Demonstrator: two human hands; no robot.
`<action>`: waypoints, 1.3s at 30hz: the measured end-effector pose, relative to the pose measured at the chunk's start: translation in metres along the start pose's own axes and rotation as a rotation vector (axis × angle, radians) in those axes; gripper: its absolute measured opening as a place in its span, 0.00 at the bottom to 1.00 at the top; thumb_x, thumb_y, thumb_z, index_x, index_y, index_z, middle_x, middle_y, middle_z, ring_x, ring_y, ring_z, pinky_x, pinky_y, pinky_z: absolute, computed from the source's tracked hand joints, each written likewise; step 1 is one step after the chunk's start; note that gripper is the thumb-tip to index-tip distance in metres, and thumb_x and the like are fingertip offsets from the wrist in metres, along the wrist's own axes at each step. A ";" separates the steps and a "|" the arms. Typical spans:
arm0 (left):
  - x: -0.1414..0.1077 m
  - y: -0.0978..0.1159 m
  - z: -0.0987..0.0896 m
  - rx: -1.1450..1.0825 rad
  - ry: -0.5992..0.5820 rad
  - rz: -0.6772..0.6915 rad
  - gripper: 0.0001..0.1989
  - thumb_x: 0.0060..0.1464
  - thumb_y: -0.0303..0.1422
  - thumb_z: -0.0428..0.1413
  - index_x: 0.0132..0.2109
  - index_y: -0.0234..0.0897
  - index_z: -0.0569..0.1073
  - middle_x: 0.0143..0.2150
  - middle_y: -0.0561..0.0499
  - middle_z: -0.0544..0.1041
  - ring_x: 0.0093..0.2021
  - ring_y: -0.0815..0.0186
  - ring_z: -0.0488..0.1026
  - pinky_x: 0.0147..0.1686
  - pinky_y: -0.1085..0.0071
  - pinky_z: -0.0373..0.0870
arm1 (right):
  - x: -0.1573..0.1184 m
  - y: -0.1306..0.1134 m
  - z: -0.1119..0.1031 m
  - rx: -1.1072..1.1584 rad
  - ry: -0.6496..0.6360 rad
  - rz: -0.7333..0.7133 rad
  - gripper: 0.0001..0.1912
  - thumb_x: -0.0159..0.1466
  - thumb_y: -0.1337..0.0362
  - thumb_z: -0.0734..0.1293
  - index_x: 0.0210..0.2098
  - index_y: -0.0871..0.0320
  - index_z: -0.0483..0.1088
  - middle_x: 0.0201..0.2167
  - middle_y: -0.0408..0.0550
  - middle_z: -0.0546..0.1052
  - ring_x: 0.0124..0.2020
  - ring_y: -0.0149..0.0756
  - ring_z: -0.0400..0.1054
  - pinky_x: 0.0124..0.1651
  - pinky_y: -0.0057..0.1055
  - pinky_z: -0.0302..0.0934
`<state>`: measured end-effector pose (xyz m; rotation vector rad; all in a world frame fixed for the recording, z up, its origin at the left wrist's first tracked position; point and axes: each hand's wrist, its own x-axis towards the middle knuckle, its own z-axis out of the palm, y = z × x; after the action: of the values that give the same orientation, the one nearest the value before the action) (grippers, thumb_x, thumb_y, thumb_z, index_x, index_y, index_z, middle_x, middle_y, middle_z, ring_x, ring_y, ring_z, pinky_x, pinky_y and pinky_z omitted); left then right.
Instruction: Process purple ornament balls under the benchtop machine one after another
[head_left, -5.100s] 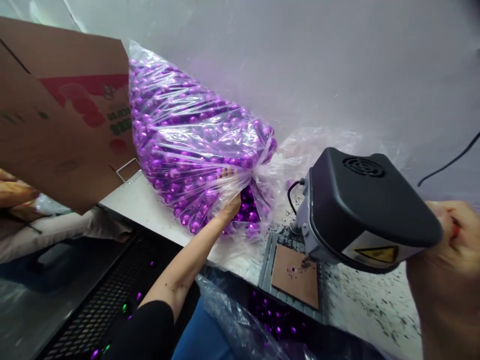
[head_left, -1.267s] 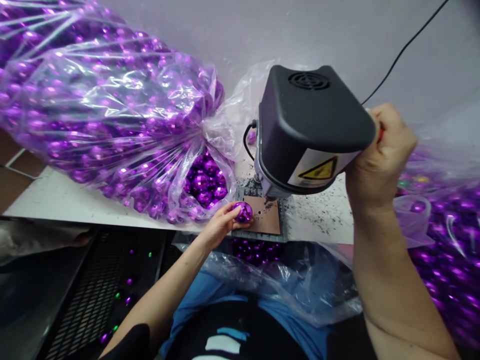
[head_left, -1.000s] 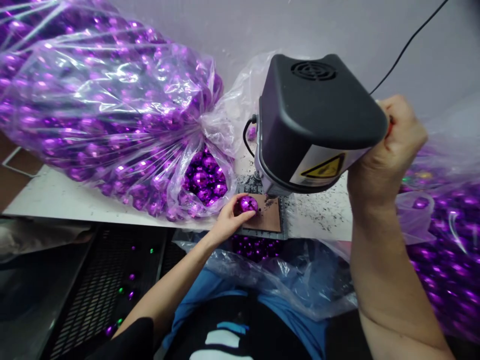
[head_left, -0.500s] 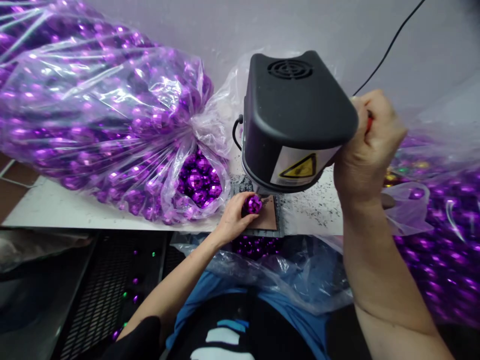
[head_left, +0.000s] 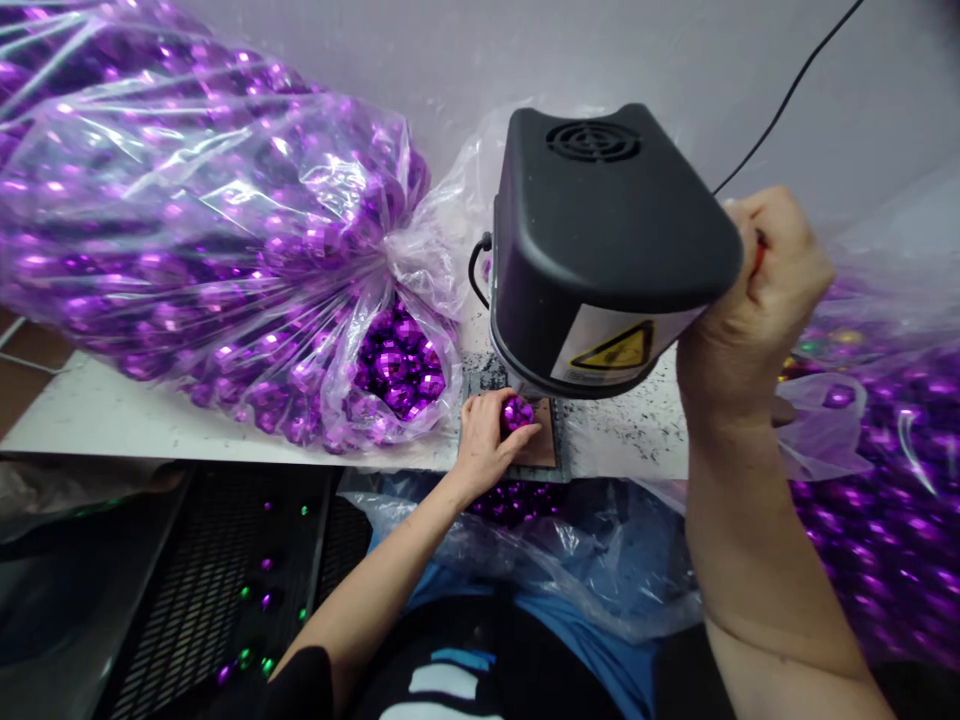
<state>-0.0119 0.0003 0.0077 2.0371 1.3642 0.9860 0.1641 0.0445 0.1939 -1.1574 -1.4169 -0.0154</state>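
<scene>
My left hand (head_left: 487, 442) holds a shiny purple faceted ball (head_left: 517, 413) between thumb and fingers, over a brown pad (head_left: 541, 445) near the table's front edge. A black machine (head_left: 607, 230) with a round vent and a yellow warning label stands above the ball, its lower tip partly hidden. On the machine's right side, my right hand (head_left: 776, 290) is wrapped round a part with a bit of red showing; the machine's housing hides most of what it grips.
A big clear bag of purple balls (head_left: 187, 230) lies on the left, its opening towards the pad. Another bag of purple balls (head_left: 892, 480) is at the right. Dark scraps litter the white table (head_left: 645, 430). Below the front edge hangs clear plastic (head_left: 600, 550).
My left hand has shifted slightly right with the purple ball. The machine, my right hand and the cable appear a little further right in the view.
</scene>
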 end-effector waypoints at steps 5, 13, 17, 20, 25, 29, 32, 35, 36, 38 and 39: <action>0.002 0.002 0.004 0.046 -0.002 0.027 0.22 0.57 0.38 0.60 0.56 0.40 0.65 0.52 0.45 0.73 0.57 0.55 0.66 0.63 0.51 0.51 | -0.001 0.001 0.000 0.020 0.006 -0.023 0.25 0.66 0.47 0.57 0.27 0.65 0.57 0.22 0.39 0.53 0.26 0.15 0.47 0.32 0.20 0.43; 0.001 0.000 0.003 0.042 -0.030 0.012 0.19 0.56 0.35 0.58 0.53 0.38 0.66 0.47 0.46 0.74 0.53 0.54 0.68 0.62 0.49 0.54 | -0.001 -0.002 -0.005 -0.007 -0.020 -0.007 0.23 0.66 0.50 0.59 0.27 0.65 0.58 0.22 0.40 0.53 0.26 0.14 0.47 0.30 0.19 0.42; 0.002 -0.001 0.002 0.006 -0.057 0.011 0.15 0.56 0.35 0.57 0.50 0.37 0.68 0.48 0.44 0.74 0.51 0.55 0.69 0.62 0.47 0.55 | -0.013 -0.008 -0.014 -0.131 -0.021 -0.062 0.20 0.67 0.53 0.58 0.29 0.65 0.62 0.21 0.39 0.55 0.24 0.13 0.47 0.29 0.18 0.44; 0.002 -0.001 0.002 -0.036 -0.066 0.000 0.14 0.56 0.36 0.58 0.49 0.38 0.69 0.48 0.44 0.74 0.52 0.55 0.69 0.61 0.48 0.56 | -0.031 -0.013 -0.024 -0.225 0.045 -0.102 0.15 0.66 0.57 0.61 0.30 0.64 0.66 0.21 0.40 0.59 0.23 0.13 0.51 0.29 0.18 0.48; 0.001 -0.002 0.003 -0.065 -0.075 -0.013 0.16 0.55 0.36 0.59 0.50 0.40 0.70 0.47 0.45 0.74 0.53 0.53 0.69 0.61 0.49 0.58 | -0.059 -0.017 -0.042 -0.234 -0.008 -0.043 0.16 0.62 0.57 0.65 0.24 0.63 0.70 0.20 0.43 0.66 0.22 0.18 0.57 0.28 0.24 0.53; 0.000 -0.004 0.004 -0.073 -0.078 -0.018 0.17 0.55 0.36 0.58 0.52 0.41 0.70 0.48 0.45 0.74 0.53 0.54 0.69 0.61 0.49 0.58 | -0.075 -0.016 -0.045 -0.199 -0.008 -0.028 0.06 0.58 0.63 0.67 0.30 0.60 0.70 0.21 0.41 0.68 0.20 0.18 0.55 0.25 0.25 0.51; -0.001 -0.004 0.006 -0.084 -0.077 -0.019 0.16 0.55 0.36 0.59 0.51 0.42 0.70 0.48 0.45 0.74 0.53 0.54 0.69 0.62 0.49 0.59 | -0.084 -0.013 -0.044 -0.128 -0.038 -0.089 0.05 0.56 0.68 0.66 0.33 0.58 0.70 0.19 0.39 0.64 0.18 0.18 0.52 0.22 0.24 0.48; -0.002 -0.004 0.005 -0.089 -0.074 -0.024 0.15 0.55 0.36 0.58 0.50 0.42 0.71 0.47 0.46 0.74 0.53 0.54 0.69 0.62 0.49 0.59 | -0.092 -0.008 -0.042 -0.078 -0.089 -0.114 0.05 0.57 0.69 0.65 0.33 0.58 0.71 0.19 0.41 0.63 0.19 0.20 0.54 0.22 0.25 0.47; -0.002 -0.004 0.005 -0.086 -0.072 -0.025 0.15 0.55 0.36 0.58 0.50 0.42 0.71 0.47 0.46 0.74 0.53 0.54 0.69 0.62 0.49 0.58 | -0.095 -0.007 -0.042 -0.081 -0.088 -0.122 0.06 0.57 0.69 0.65 0.34 0.58 0.72 0.20 0.41 0.64 0.20 0.20 0.55 0.22 0.25 0.47; -0.002 -0.003 0.004 -0.071 -0.067 -0.023 0.14 0.55 0.36 0.58 0.48 0.42 0.71 0.46 0.46 0.74 0.52 0.54 0.69 0.64 0.48 0.56 | -0.102 -0.004 -0.041 -0.100 -0.077 -0.120 0.08 0.57 0.69 0.65 0.36 0.57 0.73 0.22 0.42 0.66 0.22 0.22 0.58 0.24 0.26 0.50; -0.002 -0.003 0.004 -0.062 -0.065 -0.021 0.13 0.55 0.36 0.58 0.48 0.42 0.71 0.46 0.46 0.73 0.51 0.54 0.69 0.64 0.48 0.55 | -0.105 -0.003 -0.042 -0.109 -0.073 -0.116 0.09 0.57 0.69 0.65 0.37 0.56 0.72 0.24 0.42 0.67 0.23 0.22 0.59 0.25 0.26 0.51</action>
<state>-0.0105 -0.0004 0.0027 1.9884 1.3029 0.9330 0.1674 -0.0467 0.1267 -1.1729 -1.5630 -0.1344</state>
